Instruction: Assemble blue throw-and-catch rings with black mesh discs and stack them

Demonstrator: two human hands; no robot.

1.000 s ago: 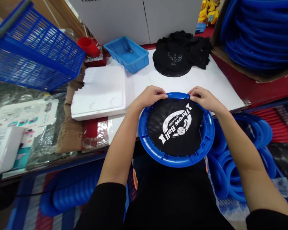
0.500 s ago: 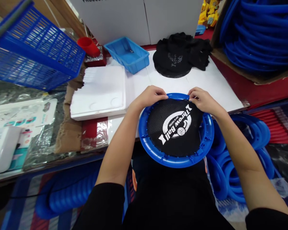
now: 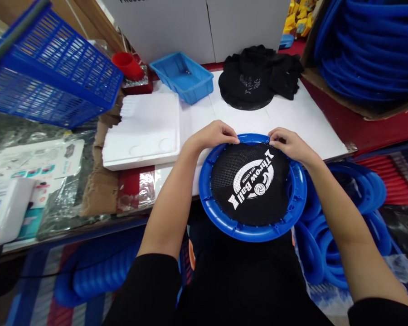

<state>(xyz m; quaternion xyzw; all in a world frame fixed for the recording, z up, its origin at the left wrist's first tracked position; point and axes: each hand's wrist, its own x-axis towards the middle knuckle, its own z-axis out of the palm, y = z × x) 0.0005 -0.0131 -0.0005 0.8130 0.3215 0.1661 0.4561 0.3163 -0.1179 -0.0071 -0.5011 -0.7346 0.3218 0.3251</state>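
Observation:
A round blue plastic ring (image 3: 294,206) rests against the table's near edge, over my lap. A black mesh net (image 3: 250,185) printed "Throw Ball" in white is stretched inside it. My left hand (image 3: 212,136) pinches the net's edge at the ring's far left rim. My right hand (image 3: 289,142) pinches the net at the far right rim. Both hands have their fingers curled onto the mesh and the rim.
A pile of black nets (image 3: 255,79) lies further back on the white table top (image 3: 313,122). A blue tray (image 3: 182,77), red cup (image 3: 127,65), white foam block (image 3: 144,131) and blue basket (image 3: 47,72) stand at left. Stacks of blue rings (image 3: 360,194) lie at right and in a box (image 3: 370,50).
The net now lies flatter and wider inside the ring, reaching the right rim. My hands stay at the far rim, shifted only slightly.

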